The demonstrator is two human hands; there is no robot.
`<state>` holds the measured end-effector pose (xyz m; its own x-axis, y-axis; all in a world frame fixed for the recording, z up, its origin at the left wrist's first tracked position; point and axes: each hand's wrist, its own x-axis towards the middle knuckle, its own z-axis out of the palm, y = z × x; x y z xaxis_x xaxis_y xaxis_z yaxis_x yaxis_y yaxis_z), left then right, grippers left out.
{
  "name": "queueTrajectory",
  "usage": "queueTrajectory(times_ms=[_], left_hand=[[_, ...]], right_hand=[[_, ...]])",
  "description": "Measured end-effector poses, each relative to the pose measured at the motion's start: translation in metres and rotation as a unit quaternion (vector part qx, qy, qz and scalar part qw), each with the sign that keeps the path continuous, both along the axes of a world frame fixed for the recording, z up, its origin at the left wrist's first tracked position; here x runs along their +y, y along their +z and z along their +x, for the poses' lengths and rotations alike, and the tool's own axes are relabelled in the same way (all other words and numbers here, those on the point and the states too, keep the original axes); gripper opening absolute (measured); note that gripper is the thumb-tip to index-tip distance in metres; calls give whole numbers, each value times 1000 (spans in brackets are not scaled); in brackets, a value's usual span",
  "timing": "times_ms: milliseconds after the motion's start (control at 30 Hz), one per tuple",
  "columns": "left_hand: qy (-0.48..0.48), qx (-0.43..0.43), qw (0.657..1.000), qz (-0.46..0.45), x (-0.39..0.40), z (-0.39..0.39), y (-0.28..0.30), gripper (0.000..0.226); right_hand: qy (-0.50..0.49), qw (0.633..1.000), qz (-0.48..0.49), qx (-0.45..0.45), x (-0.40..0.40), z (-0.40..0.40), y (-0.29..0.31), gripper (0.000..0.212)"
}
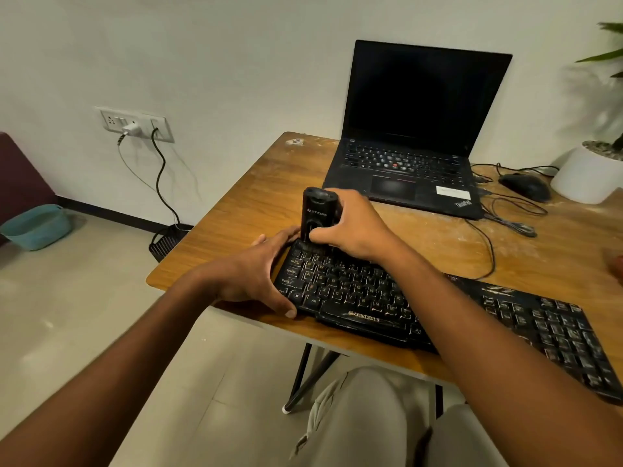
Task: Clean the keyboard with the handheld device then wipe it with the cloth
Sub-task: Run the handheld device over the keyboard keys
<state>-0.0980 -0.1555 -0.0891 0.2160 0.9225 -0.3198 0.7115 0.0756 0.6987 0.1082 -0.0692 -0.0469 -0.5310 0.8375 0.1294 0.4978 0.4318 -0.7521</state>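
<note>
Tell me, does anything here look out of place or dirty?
Yes. The black keyboard lies askew and overhangs the wooden table's near edge. Its keys look dusty, and pale smears mark the table around the laptop.

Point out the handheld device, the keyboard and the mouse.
handheld device [318, 210]: head view, its upright black body.
keyboard [354, 291]: head view, its letter keys.
mouse [524, 186]: head view, its top shell.
</note>
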Motion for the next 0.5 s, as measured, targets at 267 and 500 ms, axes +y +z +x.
queueTrajectory(times_ms=[267, 500], left_hand=[[-3, 9, 1000, 0, -1, 0, 2, 150], [-5, 9, 1000, 0, 0, 1, 1, 150]], right_hand=[[34, 983, 74, -167, 15, 24, 25, 38], [46, 997, 28, -54, 6, 4, 5, 38]])
